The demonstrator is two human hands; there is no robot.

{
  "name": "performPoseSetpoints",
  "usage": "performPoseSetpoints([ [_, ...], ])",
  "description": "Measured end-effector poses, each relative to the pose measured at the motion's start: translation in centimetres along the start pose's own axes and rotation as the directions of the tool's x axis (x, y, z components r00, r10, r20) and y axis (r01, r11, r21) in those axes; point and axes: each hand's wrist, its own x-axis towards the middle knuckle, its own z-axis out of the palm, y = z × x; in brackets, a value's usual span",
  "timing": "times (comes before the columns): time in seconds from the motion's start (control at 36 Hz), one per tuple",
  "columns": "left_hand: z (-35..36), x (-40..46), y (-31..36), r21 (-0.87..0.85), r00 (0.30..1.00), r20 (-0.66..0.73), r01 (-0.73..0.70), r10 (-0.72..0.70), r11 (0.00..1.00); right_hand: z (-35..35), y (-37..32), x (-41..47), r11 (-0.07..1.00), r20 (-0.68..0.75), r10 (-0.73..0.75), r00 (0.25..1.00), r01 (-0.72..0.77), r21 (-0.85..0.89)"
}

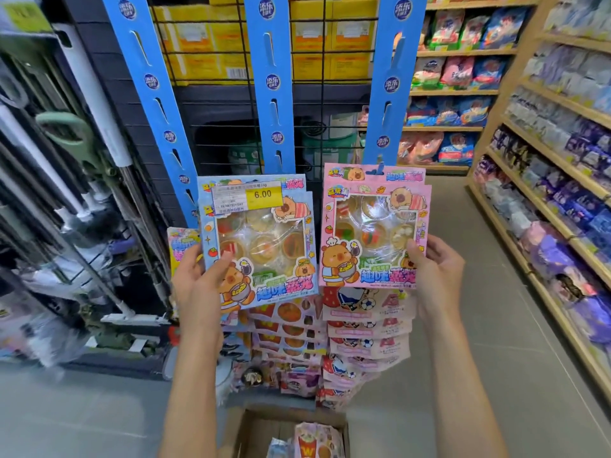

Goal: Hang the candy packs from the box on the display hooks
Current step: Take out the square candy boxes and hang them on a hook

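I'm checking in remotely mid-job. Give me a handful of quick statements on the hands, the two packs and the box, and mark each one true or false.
1. The left hand holds a blue pack. True.
2. The right hand is empty. False: it grips a pink pack by its lower right edge.
3. A price label reading 6.00 is on the blue pack. True.
4. The price label is on the pink pack. False: the pink pack carries no such label.
5. The cardboard box on the floor is empty. False: some packs still lie in it.
6. The top of the pink pack sits at the bottom of the right-hand blue strip. True.
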Motion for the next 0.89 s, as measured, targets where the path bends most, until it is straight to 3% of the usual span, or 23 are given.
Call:
performPoseSetpoints([
  [0.25, -0.7, -0.6, 0.9, -0.062, 0.999, -0.001, -0.039, 0.039, 0.997, 0.7, 2.8, -0.1, 0.998, -0.036, -0.017, 0.999, 0.015, -0.065],
  [0.39, 0.1, -0.7, 2.6, -0.143, 0.997, 0.055, -0.045, 0.053, 0.989, 1.3, 2.1, -2.2, 0.942, -0.208, -0.278, 0.938, 0.223, -0.250],
  [0.47, 2.0, -0.8, 3.2, -0.162, 0.991, 0.124, -0.038, 0.058, 0.986, 1.6, 0.5, -3.4, 0.939, -0.069, -0.341, 0.937, 0.336, -0.075],
  [0.58, 6.1, -1.6, 3.4, -0.120, 0.972, 0.228, -0.021, 0.048, 0.992, 2.2, -1.4, -4.1, 0.963, 0.228, -0.268, 0.936, 0.256, 0.082],
  [0.89, 12.5, -1.8, 3.0, 0.003, 0.919, 0.394, -0.004, 0.003, 1.000, 0.5, -2.7, -2.2, 0.969, 0.071, -0.242, 0.968, 0.237, 0.070],
])
